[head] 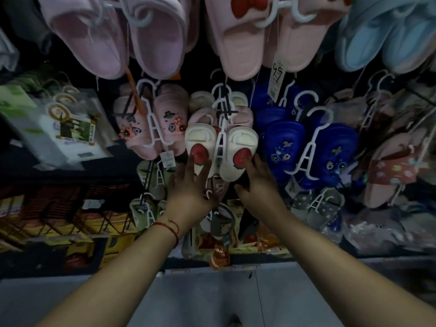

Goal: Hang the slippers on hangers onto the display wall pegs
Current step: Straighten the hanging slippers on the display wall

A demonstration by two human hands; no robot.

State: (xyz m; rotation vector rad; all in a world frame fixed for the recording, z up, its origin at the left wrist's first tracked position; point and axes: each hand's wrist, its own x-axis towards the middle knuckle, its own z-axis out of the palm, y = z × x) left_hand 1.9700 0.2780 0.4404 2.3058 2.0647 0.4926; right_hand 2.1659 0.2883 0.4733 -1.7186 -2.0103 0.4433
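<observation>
two hands steady cream strawberry slippers (220, 151) on a white hanger (220, 140): left hand (191, 185) spread flat, right hand (256, 179) loosely touching; a nudge could unhook them.

Dim, underexposed wide-angle view with curved edges and blurred left side.

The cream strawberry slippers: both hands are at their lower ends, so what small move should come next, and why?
Probably let go and draw both hands back. The cream strawberry slippers seem to hang already by their white hanger in the row, beside the blue pair. The left hand and right hand only touch the toes with fairly straight fingers. Whether the hook sits fully on the peg is hidden.
</observation>
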